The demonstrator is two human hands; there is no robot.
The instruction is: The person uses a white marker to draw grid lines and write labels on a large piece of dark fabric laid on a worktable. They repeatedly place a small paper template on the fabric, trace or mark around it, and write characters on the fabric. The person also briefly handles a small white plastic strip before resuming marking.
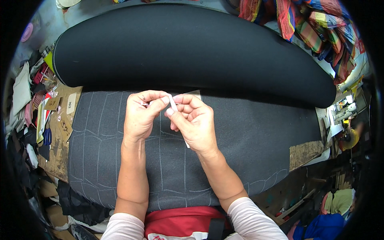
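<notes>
Both my hands are raised close together over a dark grey fabric [240, 132] marked with white chalk lines. Between their fingertips is a thin, flat white strip [173, 103]; its exact kind is not clear. My left hand [140, 114] pinches the strip's upper end between thumb and forefinger, and a small whitish bit [144, 104] shows by its curled fingers. My right hand [198, 124] grips the lower end with thumb and fingers, the other fingers curled. A pale flat piece [196, 94] lies on the fabric beneath my right hand, mostly hidden by it.
A large black fabric roll [192, 48] spans the far side of the table. Card pieces [66, 128] and blue-handled scissors [47, 137] lie on the worn wooden tabletop [60, 162] at left. Plaid mesh bags [320, 32] hang at far right. Fabric scraps [24, 100] crowd the left edge.
</notes>
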